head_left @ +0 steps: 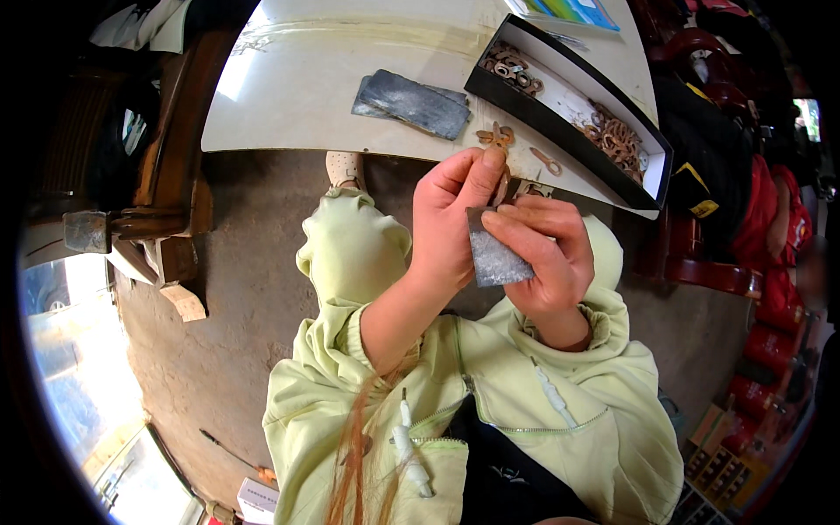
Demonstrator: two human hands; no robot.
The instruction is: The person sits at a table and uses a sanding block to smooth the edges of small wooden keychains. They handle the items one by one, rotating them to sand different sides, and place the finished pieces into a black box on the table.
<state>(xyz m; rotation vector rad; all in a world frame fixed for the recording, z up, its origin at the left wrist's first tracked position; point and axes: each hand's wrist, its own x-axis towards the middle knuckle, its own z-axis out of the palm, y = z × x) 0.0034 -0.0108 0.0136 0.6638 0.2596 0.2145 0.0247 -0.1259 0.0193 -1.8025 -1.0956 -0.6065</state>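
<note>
My left hand (448, 210) pinches a small brown piece (503, 185) between thumb and fingers, mostly covered by them. Close against it, my right hand (553, 249) grips a folded grey sheet of sandpaper (497, 255), worn pale on its face. Whether the sandpaper touches the piece I cannot tell. Just beyond my hands, a little cluster of brown pieces (496, 136) lies near the table edge. To its right rests one brown ring-ended piece (547, 161). Dark grey sandpaper sheets (416, 103) overlap on the table at the left.
A long black box (560, 131) with a white inside stands on the white table (324, 105), holding brown ring-shaped pieces at both ends. A colourful booklet (573, 12) lies behind it. Dark red wooden furniture (713, 276) is at the right, a wooden bench (166, 197) at the left.
</note>
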